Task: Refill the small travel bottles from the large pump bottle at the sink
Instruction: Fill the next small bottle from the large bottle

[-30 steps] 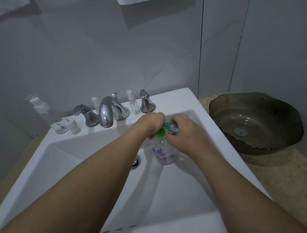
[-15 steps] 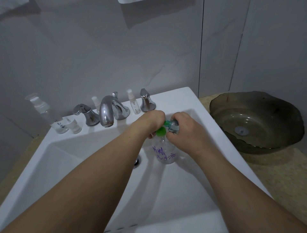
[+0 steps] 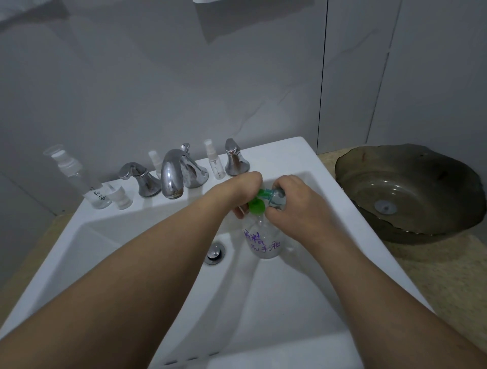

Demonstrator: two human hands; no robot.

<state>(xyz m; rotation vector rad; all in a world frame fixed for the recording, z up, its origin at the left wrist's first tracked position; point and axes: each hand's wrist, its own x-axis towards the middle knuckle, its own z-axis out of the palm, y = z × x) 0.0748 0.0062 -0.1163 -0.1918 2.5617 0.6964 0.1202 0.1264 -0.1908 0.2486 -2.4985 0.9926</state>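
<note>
Green pump top [image 3: 257, 205] of the clear large pump bottle [image 3: 263, 241], standing in the white sink [image 3: 290, 303], sits between the left hand [image 3: 246, 193], fingers curled at it, and the right hand [image 3: 292, 208] gripping a small bottle [image 3: 276, 197], hardly shifted from a second ago, suggesting filling continues.

Grey tiled wall [image 3: 158, 79] fills the upper view, with a dark vertical joint [image 3: 322, 79] right of centre. A white square sink [image 3: 279, 155] sits on a beige speckled counter [image 3: 448, 266]. A chrome tap [image 3: 172, 175] stands between two handles. At right lies a dark glass basin [image 3: 411, 189]. Light is dim; the white edge [image 3: 208, 1] at top is perhaps a towel.
</note>
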